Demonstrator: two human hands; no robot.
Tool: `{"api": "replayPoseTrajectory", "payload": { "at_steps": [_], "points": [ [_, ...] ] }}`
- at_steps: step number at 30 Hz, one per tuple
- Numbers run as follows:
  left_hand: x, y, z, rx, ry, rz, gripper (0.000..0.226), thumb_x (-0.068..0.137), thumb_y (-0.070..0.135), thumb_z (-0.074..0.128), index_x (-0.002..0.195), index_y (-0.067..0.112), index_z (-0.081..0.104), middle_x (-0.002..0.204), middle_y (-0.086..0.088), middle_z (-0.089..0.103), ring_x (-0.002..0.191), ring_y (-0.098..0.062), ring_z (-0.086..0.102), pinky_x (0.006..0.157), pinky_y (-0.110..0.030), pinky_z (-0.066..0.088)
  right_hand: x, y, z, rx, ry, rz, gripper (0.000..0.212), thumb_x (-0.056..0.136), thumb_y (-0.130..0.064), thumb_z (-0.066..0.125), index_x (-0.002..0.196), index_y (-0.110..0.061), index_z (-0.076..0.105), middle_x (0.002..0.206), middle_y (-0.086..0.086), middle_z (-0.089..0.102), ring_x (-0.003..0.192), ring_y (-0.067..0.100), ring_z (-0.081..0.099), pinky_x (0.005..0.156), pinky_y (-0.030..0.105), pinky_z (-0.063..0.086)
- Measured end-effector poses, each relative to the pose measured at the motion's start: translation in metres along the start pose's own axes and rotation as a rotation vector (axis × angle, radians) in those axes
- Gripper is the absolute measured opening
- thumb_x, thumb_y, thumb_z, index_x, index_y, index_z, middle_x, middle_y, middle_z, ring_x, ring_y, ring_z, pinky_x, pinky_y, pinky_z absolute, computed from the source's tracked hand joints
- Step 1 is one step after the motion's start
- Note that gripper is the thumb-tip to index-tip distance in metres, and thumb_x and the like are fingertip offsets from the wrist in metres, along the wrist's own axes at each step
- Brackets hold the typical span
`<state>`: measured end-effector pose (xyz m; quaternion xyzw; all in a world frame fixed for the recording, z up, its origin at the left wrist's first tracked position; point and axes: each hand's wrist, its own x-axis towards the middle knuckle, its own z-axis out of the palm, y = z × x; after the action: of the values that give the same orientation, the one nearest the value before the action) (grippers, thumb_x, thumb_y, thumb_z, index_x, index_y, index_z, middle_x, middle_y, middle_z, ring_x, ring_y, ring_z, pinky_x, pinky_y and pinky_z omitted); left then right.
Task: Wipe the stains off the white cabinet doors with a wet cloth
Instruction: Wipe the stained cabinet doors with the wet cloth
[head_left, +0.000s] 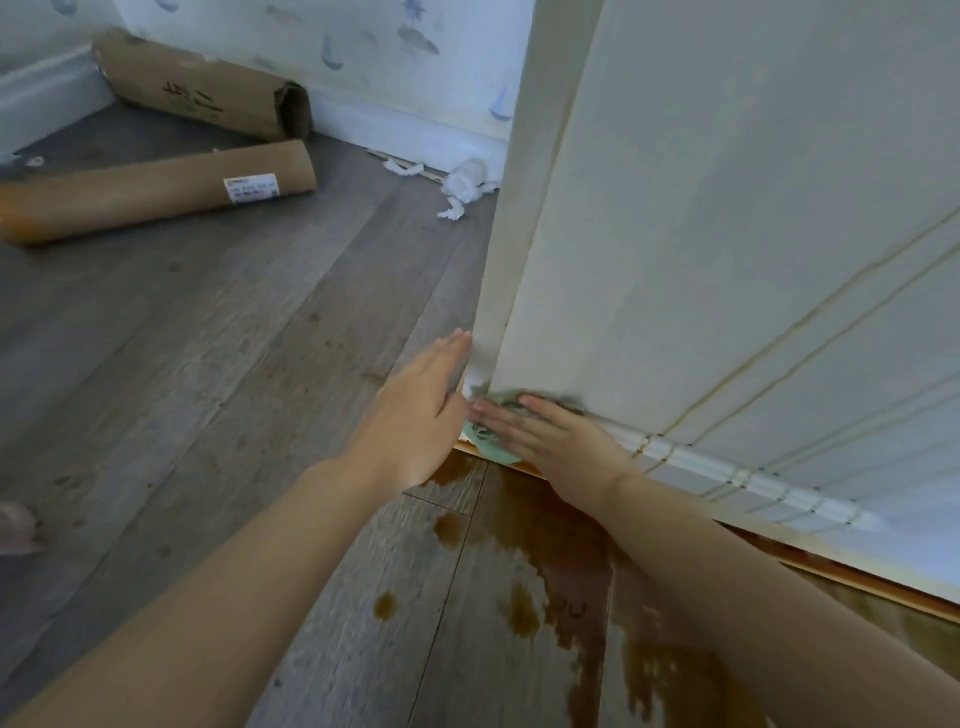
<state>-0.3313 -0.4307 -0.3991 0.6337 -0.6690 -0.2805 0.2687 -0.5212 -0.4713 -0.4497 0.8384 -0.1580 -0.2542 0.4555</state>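
Observation:
The white cabinet door (727, 249) fills the right side, with thin brown drip lines running across its panels. My right hand (550, 436) lies flat on a green cloth (485, 441) and presses it against the door's bottom left corner. My left hand (415, 415) is open with fingers together, its fingertips touching the cabinet's left edge just above the cloth. It holds nothing.
A brown liquid puddle (566, 582) spreads on the grey wood floor below the door. Two cardboard rolls (156, 192) lie at the far left. Crumpled white tissues (462, 187) sit by the skirting board behind the cabinet.

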Motion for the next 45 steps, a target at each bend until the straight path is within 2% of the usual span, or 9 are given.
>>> {"api": "replayPoseTrajectory", "payload": {
  "at_steps": [11, 16, 23, 29, 35, 38, 41, 43, 45],
  "points": [
    [-0.007, 0.011, 0.009, 0.039, 0.023, -0.038, 0.055, 0.097, 0.011, 0.031, 0.149, 0.016, 0.011, 0.155, 0.003, 0.017, 0.141, -0.01, 0.015, 0.111, -0.025, 0.014, -0.07, -0.009, 0.039, -0.155, -0.144, -0.089, 0.079, 0.085, -0.018, 0.033, 0.143, -0.014, -0.02, 0.143, 0.009, -0.037, 0.127, 0.028, -0.035, 0.111, 0.039, -0.008],
    [-0.01, 0.018, 0.013, 0.069, 0.035, -0.057, 0.057, 0.098, 0.014, 0.03, 0.149, 0.017, 0.006, 0.155, 0.002, 0.017, 0.14, -0.013, 0.018, 0.108, -0.024, 0.017, -0.106, -0.01, 0.056, -0.178, -0.277, -0.138, 0.083, 0.082, -0.014, 0.026, 0.136, -0.003, -0.036, 0.143, 0.009, -0.037, 0.129, 0.027, -0.032, 0.105, 0.052, -0.019],
    [-0.019, 0.019, 0.025, 0.313, 0.082, -0.075, 0.03, 0.094, 0.018, 0.037, 0.121, 0.012, 0.049, 0.119, -0.003, 0.051, 0.099, -0.018, 0.05, 0.076, -0.031, 0.041, -0.154, -0.004, 0.066, 0.067, -0.412, -0.193, 0.091, 0.095, -0.019, 0.033, 0.118, 0.003, -0.052, 0.134, 0.01, -0.048, 0.124, 0.02, -0.039, 0.104, 0.045, -0.026],
    [-0.015, 0.056, 0.044, 0.421, 0.072, 0.357, 0.027, 0.082, 0.012, 0.044, 0.103, 0.007, 0.061, 0.108, -0.009, 0.057, 0.075, -0.015, 0.049, 0.061, -0.021, 0.039, -0.188, -0.003, 0.077, 0.26, -0.535, -0.175, 0.088, 0.096, -0.006, 0.033, 0.116, -0.003, -0.053, 0.118, 0.011, -0.062, 0.109, 0.027, -0.049, 0.099, 0.041, -0.021],
    [-0.015, 0.064, 0.057, 0.554, 0.069, 0.43, 0.047, 0.081, 0.024, 0.033, 0.116, 0.003, 0.057, 0.118, -0.021, 0.051, 0.098, -0.037, 0.055, 0.08, -0.048, 0.049, -0.226, -0.005, 0.096, 0.372, -0.302, -0.05, 0.086, 0.089, -0.003, 0.042, 0.139, -0.017, -0.027, 0.136, 0.002, -0.047, 0.123, 0.02, -0.039, 0.107, 0.039, -0.014],
    [-0.014, 0.063, 0.058, 0.591, 0.052, 0.424, 0.048, 0.082, 0.026, 0.033, 0.117, 0.004, 0.056, 0.119, -0.022, 0.049, 0.101, -0.039, 0.053, 0.082, -0.051, 0.047, -0.241, -0.012, 0.12, 0.553, -0.1, 0.098, 0.095, 0.054, 0.007, 0.06, 0.14, -0.019, 0.03, 0.15, -0.004, 0.02, 0.136, 0.012, 0.028, 0.111, 0.037, 0.018],
    [-0.013, 0.065, 0.057, 0.576, 0.062, 0.408, 0.048, 0.08, 0.026, 0.034, 0.117, 0.003, 0.056, 0.119, -0.022, 0.049, 0.103, -0.039, 0.052, 0.083, -0.052, 0.047, -0.264, -0.017, 0.128, 0.628, -0.01, 0.157, 0.076, 0.047, 0.007, 0.058, 0.121, -0.007, 0.062, 0.139, -0.001, 0.043, 0.123, 0.016, 0.05, 0.11, 0.035, 0.016],
    [-0.014, 0.066, 0.058, 0.572, 0.073, 0.405, 0.043, 0.079, 0.019, 0.043, 0.117, 0.003, 0.056, 0.118, -0.022, 0.049, 0.103, -0.039, 0.052, 0.082, -0.052, 0.047, -0.27, -0.013, 0.114, 0.656, -0.134, 0.183, 0.069, 0.055, 0.004, 0.065, 0.123, -0.005, 0.06, 0.146, -0.001, 0.031, 0.131, 0.015, 0.042, 0.113, 0.034, 0.011],
    [-0.014, 0.068, 0.057, 0.563, 0.074, 0.403, 0.041, 0.076, 0.007, 0.055, 0.117, 0.003, 0.057, 0.118, -0.023, 0.05, 0.103, -0.04, 0.053, 0.083, -0.053, 0.047, -0.28, -0.011, 0.102, 0.579, -0.216, 0.116, 0.064, 0.082, -0.008, 0.058, 0.142, -0.005, 0.036, 0.151, 0.0, -0.01, 0.143, 0.015, -0.001, 0.115, 0.037, -0.004]
  ]
}}
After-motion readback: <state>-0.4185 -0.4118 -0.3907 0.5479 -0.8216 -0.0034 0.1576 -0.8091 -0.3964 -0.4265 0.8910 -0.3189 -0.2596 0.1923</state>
